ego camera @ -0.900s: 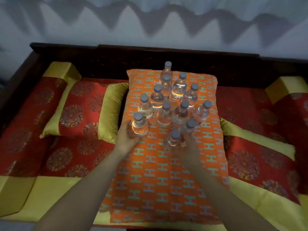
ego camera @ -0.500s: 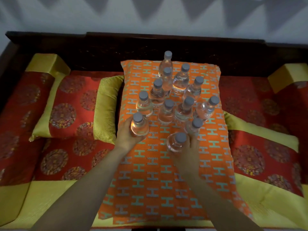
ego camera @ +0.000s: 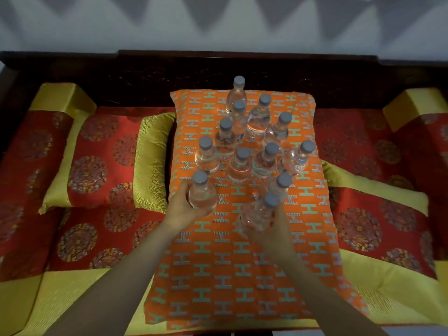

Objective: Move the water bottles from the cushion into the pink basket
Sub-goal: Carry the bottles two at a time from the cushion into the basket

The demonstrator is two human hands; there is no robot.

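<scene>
Gripping bottles (ego camera: 202,195), left hand (ego camera: 179,210) — right hand (ego camera: 278,232)

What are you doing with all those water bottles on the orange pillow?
A person is picking up water bottles from the orange cushion. The left hand grips an upright bottle at the near left of the group. The right hand holds a tilted bottle beside it. The other bottles stand on the cushion behind them. The pink basket is not in view.
</scene>
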